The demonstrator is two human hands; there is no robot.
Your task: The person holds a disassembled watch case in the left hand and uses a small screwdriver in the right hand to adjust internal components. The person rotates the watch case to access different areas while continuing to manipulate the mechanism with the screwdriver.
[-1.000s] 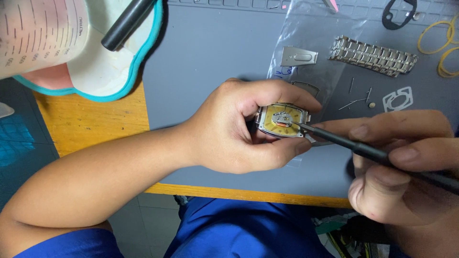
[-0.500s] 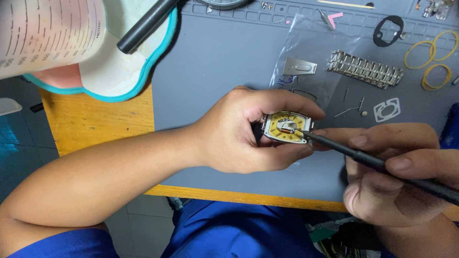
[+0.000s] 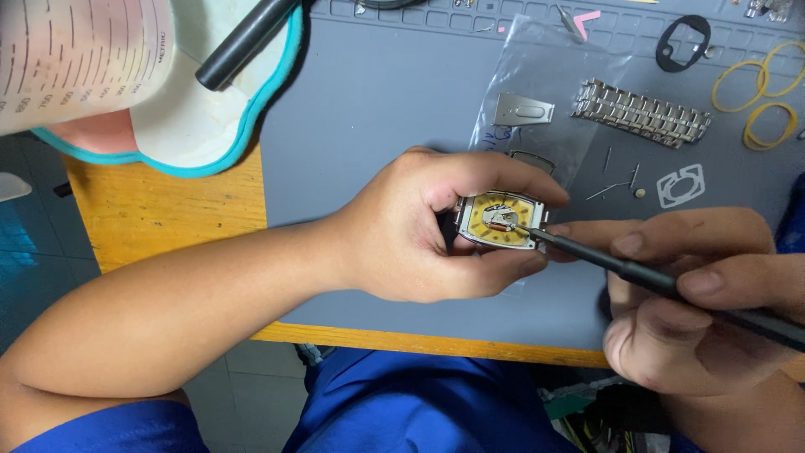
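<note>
A: Working over the grey bench mat (image 3: 394, 109) w/ wooden table edge (image 3: 168, 210) showing at left. Big stuff first?

B: Sitting at upper left, white bowl-like thing w/ teal rim (image 3: 201, 134). Lying further right on the mat: clear plastic bag (image 3: 537, 75), steel watch bracelet (image 3: 641, 111), yellow rubber rings (image 3: 767, 126), tiny pins and a white gasket (image 3: 681, 186).

A: Hands?

B: Left hand (image 3: 419, 226) curling round the rectangular watch case (image 3: 501, 221), caseback off, yellow movement holder facing up; pinching it by the edges, mid-air just above the mat. Right hand (image 3: 696, 310) gripping a thin black screwdriver (image 3: 654, 281), fingers pressed tight on the shaft, tip touching the movement's centre.

A: Step?

B: Prob. working on the movement inside the case. Next move needing a steady tip, light pressure, no slipping across the movement.
</note>
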